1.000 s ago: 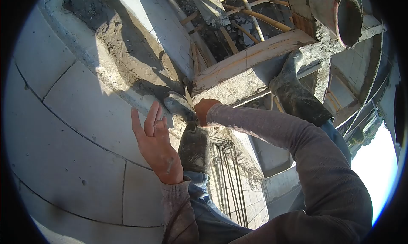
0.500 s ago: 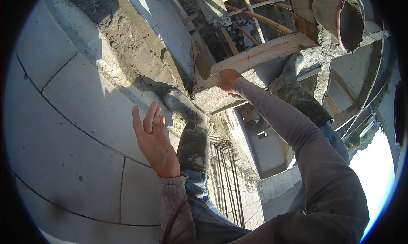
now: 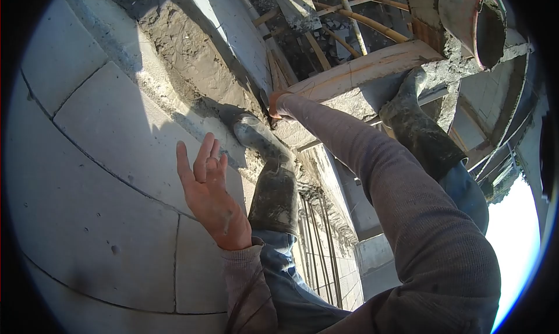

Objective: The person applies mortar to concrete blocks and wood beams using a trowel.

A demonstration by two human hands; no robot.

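Note:
My left hand is raised over the pale block wall, its fingers apart and nothing in it. My right hand reaches to the inner corner where the wet mortar meets the wooden board. Its fingers are mostly hidden, and whatever they hold cannot be made out. One muddy boot stands beside the mortar, near the corner. The other boot is on the concrete ledge to the right.
A bucket with grey mortar inside lies tilted at the upper right. Bamboo poles cross an opening beyond the board. Vertical steel bars show below, between the legs. Open drops lie beside the ledge.
My right hand has moved left into the corner, and the trowel-like blade seen near it before is now hidden. My left hand stays open, nearly in place. The view has shifted slightly.

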